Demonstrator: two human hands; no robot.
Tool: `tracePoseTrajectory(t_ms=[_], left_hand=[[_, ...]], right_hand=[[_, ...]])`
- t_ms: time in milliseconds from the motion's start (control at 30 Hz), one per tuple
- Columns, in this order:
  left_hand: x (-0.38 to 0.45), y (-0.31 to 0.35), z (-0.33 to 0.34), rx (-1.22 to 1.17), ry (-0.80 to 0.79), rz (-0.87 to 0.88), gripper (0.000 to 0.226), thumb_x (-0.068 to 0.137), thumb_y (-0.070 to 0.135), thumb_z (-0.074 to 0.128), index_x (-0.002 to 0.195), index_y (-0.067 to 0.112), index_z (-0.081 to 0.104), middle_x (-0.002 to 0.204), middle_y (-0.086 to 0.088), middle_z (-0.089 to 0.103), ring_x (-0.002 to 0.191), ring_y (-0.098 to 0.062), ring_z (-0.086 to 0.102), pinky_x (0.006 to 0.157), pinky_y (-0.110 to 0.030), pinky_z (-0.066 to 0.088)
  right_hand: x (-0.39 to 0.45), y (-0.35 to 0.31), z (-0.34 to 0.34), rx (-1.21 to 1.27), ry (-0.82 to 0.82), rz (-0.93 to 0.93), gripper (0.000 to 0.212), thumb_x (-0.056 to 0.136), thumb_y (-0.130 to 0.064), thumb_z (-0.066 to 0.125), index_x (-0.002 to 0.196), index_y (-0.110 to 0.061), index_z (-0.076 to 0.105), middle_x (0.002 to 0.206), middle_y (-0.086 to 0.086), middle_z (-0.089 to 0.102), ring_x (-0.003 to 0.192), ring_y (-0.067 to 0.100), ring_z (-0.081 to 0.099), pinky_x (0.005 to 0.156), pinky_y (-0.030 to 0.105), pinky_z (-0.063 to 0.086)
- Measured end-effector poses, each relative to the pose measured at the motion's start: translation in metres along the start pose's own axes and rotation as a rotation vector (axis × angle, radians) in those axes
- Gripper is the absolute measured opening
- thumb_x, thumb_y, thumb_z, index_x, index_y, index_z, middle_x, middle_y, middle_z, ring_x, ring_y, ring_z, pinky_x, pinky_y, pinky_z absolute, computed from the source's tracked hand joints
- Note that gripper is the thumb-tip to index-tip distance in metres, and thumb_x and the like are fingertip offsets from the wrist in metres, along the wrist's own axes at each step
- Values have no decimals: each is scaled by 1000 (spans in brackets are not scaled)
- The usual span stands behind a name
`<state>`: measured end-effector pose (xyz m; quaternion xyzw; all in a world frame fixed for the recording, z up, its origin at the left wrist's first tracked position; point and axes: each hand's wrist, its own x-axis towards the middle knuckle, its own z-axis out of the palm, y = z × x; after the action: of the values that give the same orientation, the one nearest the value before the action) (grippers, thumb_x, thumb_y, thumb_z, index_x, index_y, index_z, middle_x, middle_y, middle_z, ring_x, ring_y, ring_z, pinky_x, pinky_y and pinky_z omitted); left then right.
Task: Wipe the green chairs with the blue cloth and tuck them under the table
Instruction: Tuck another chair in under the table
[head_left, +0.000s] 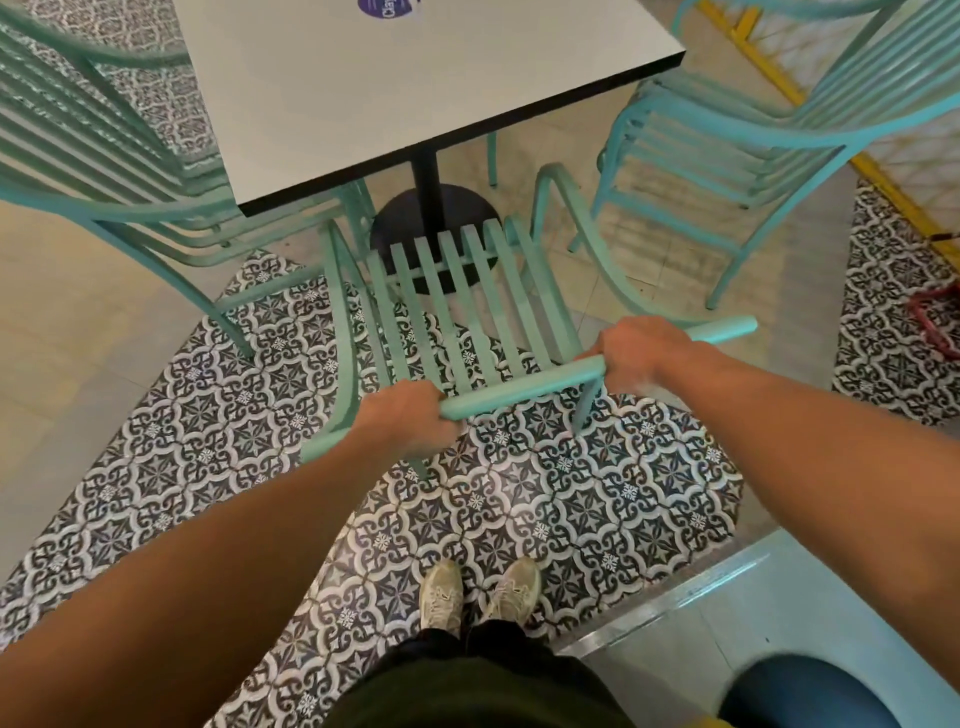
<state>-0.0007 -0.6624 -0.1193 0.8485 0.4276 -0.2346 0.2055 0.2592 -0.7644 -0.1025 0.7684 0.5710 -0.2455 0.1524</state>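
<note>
Both hands, left hand (410, 422) and right hand (640, 353), grasp the green chair's top rail (519, 392).

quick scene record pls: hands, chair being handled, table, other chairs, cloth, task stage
left hand: left hand grips the top rail of the middle chair's back
right hand: right hand grips the same rail, further right
middle chair: middle chair faces the table, front of seat just under the table edge
table: table white top, black post and round base
other chairs: left chair and right chair stand at the table's sides
cloth: not in view
task stage: tucking in the middle chair, not yet fully under
</note>
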Motion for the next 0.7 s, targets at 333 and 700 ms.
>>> tracePoseTrajectory(t_ms=[333,700], left_hand=[[36,3,-23,-6,52,-30,45,86,57,58,108,19,64,81,3,66,73,-13,65,71,-33,59],[52,-2,-36,20,86,-35,54,86,63,55,113,18,66,73,4,64,64,-11,61,56,-23,51]], right_hand=[[40,15,-30,-68,55,1,40,75,-18,64,111,-33,67,82,-5,62,81,19,58,69,29,44],[66,19,-39,-60,57,6,38,73,-22,68,109,-30,66,83,-5,61,80,19,58,65,29,41]])
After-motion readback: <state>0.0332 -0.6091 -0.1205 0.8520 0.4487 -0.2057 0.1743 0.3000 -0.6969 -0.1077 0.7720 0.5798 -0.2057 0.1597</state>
